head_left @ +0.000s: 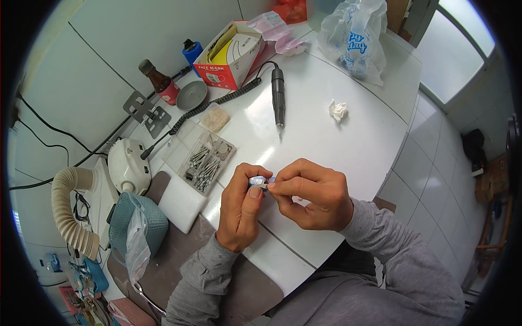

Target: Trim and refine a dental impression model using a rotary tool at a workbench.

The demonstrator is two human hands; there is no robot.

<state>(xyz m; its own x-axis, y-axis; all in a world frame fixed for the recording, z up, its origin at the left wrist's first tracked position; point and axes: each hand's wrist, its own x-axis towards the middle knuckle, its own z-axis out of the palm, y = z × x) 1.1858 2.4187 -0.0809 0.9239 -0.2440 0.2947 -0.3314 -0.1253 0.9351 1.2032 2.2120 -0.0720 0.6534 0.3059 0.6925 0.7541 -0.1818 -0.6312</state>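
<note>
Head-worn fisheye, facing downward, close above table (pixel 312 146)

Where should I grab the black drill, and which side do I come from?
Probably by its thick black barrel, well back from the thin metal tip. Come from above and the right: it lies on its side, tip toward the person, and the curly cord runs off to the left.

Beyond the right hand (pixel 316 194), the handpiece (pixel 278 95) lies left of 1 tissue (pixel 338 111).
</note>
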